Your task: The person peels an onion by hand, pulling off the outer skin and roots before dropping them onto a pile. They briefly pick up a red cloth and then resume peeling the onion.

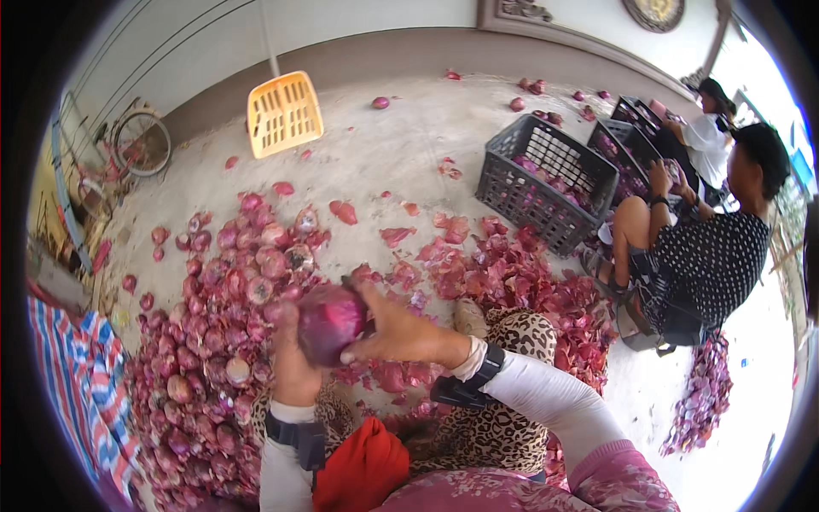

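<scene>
A large, smooth red onion (pixel 329 326) is held up between my two hands, above my lap. My left hand (pixel 295 363) presses against its left side, fingers upright. From the right, my right hand (pixel 408 331) curls round it, thumb below and fingers above. Something small and dark shows at the right fingertips, too unclear to name. Below and to the left of my hands spreads a big heap of red onions (pixel 192 401), many in dry skins. Loose onion skins (pixel 537 294) lie piled to the right of my hands.
A black plastic crate (pixel 546 183) partly filled with onions stands ahead to the right. Beyond it, two people sit by more crates (pixel 627 154). A yellow slotted scoop (pixel 286 115) stands near the wall. Striped cloth (pixel 77 375) lies at the left edge.
</scene>
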A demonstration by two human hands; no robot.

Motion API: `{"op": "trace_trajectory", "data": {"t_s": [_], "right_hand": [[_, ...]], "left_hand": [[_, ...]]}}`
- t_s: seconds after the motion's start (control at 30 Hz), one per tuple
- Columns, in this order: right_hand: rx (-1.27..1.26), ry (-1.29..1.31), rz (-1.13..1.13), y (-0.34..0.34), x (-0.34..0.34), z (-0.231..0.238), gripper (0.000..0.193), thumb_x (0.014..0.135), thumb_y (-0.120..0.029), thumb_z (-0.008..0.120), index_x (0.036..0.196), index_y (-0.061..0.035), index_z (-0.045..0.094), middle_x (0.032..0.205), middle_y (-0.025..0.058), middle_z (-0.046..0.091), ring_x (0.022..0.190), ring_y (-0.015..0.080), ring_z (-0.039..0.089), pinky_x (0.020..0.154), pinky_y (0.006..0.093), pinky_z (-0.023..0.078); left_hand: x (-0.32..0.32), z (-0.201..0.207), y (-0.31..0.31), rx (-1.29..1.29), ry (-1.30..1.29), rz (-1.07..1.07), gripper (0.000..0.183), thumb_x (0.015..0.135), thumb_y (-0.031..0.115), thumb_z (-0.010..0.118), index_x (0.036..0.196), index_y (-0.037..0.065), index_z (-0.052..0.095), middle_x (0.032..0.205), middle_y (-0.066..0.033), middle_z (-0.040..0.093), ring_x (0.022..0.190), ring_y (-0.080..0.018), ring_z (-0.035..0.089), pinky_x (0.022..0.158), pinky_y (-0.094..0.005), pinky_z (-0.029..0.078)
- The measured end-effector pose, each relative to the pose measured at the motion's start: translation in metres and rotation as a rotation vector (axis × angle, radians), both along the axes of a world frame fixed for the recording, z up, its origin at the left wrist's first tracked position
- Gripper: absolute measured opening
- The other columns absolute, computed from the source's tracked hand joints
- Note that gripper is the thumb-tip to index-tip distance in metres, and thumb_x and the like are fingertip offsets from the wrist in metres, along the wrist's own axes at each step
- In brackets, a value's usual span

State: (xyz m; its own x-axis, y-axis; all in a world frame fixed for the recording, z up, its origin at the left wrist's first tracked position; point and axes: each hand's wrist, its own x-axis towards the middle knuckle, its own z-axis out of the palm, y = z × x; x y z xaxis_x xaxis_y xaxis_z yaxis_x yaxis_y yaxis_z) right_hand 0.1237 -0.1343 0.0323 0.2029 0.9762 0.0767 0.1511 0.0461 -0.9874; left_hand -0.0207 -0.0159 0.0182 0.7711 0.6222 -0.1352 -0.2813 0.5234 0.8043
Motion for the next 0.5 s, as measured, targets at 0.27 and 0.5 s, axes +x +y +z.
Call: {"op": "trace_trajectory", "data": {"t_s": [0.27, 0.5], "right_hand": [[0.060, 0.563, -0.032, -0.006, 0.008, 0.009, 0.108, 0.066, 0.006, 0.075, 0.151, -0.0044, 0.009, 0.147, 0.0177, 0.030, 0.135, 0.0274, 0.035, 0.108, 0.0364, 0.035], [0.124, 0.372, 0.081, -0.004, 0.009, 0.002, 0.117, 0.060, 0.010, 0.076, 0.153, -0.0106, 0.008, 0.152, 0.0170, 0.023, 0.139, 0.0263, 0.027, 0.110, 0.0378, 0.032]], "left_hand": [[-0.002, 0.010, -0.002, 0.159, -0.153, 0.098, 0.059, 0.088, 0.042, 0.066, 0.129, 0.003, 0.047, 0.119, -0.0095, 0.060, 0.110, -0.0191, 0.057, 0.089, -0.0334, 0.052], [-0.009, 0.001, -0.002, -0.265, -0.167, -0.009, 0.069, 0.088, 0.056, 0.057, 0.131, 0.003, 0.048, 0.127, -0.0122, 0.057, 0.117, -0.0254, 0.055, 0.098, -0.0447, 0.047]]}}
